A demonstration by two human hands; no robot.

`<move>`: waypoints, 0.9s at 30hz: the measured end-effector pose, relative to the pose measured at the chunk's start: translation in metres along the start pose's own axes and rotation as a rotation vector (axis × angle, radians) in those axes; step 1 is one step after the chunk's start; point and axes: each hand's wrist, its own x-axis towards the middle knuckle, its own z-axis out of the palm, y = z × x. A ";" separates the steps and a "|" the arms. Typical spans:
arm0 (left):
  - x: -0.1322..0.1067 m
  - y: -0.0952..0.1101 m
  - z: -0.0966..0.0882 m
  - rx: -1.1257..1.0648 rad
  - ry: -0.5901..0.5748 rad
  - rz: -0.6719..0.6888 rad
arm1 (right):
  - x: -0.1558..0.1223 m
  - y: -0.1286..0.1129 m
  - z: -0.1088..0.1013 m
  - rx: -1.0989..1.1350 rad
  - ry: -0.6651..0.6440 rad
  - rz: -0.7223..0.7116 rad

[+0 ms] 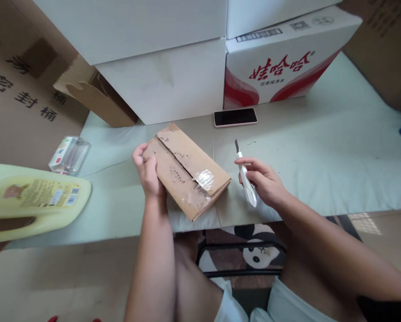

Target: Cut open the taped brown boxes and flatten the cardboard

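Note:
A small brown cardboard box (187, 170) rests tilted near the table's front edge, its top seam running lengthwise with dark torn marks and shiny clear tape at the near right end. My left hand (149, 172) grips its left end, thumb on top and some fingers hidden behind. To the right of the box, my right hand (262, 181) is closed around a white utility knife (245, 183). The knife's blade is out and points away from me, apart from the box.
A phone (235, 117) lies before white cartons (173, 85) and a red-and-white carton (281, 67) at the back. On the left are a yellow bottle (69, 188), a clear plastic pack (71, 154) and an open cardboard box (109, 100). The tablecloth (321, 152) is pale green.

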 end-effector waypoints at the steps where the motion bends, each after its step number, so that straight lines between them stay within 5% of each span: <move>1: 0.000 -0.001 0.000 0.002 -0.001 -0.001 | -0.001 0.000 0.002 0.142 -0.029 0.002; 5: 0.001 -0.004 -0.002 0.012 -0.021 0.019 | -0.004 -0.001 0.011 0.396 -0.104 -0.029; 9: 0.001 -0.005 -0.004 0.002 -0.043 -0.004 | -0.006 0.000 0.019 0.342 0.070 -0.127; 17: 0.000 -0.002 -0.004 0.005 -0.046 -0.016 | -0.035 0.004 0.032 0.112 0.028 -0.630; 21: 0.000 0.002 -0.003 0.021 -0.052 -0.021 | -0.038 0.002 0.031 -0.116 -0.143 -0.661; 27: -0.001 0.004 0.000 0.018 -0.030 -0.028 | -0.033 0.002 0.026 -0.208 -0.072 -0.650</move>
